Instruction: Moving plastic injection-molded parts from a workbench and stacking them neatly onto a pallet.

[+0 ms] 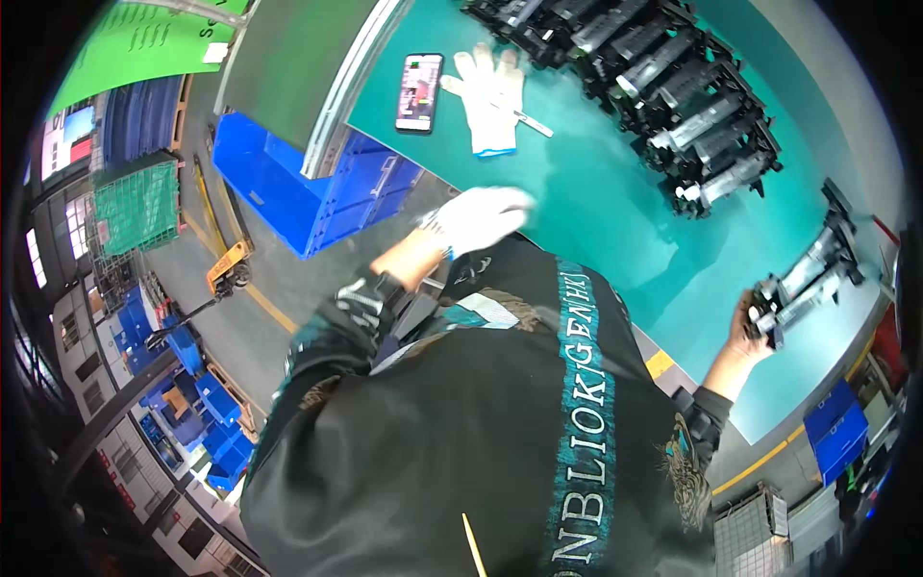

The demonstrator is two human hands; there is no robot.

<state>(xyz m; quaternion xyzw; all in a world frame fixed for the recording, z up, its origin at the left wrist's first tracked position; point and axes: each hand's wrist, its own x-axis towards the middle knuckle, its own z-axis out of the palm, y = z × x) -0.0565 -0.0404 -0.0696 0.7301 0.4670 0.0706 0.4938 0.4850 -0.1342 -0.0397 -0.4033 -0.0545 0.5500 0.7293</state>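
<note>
My left hand (pixel 481 217), in a white glove, rests at the near edge of the green table mat (pixel 596 212), fingers loosely curled with nothing visible in it. My right hand (pixel 748 327), bare, grips one end of a long black-and-silver cartridge-like part (pixel 808 271) lying at the right end of the table. A row of several similar black parts (pixel 654 77) lines the far side. A spare white glove (pixel 492 96), a thin pen-like tool (pixel 532 121) and a phone (pixel 419 91) lie farther out on the mat.
Blue plastic crates (pixel 308 188) stand on the floor left of the table, more blue bins (pixel 197 404) farther off. A yellow pallet jack (pixel 229 269) stands on the grey floor. A small blue bin (pixel 836 428) and a wire cage (pixel 755 529) sit at right.
</note>
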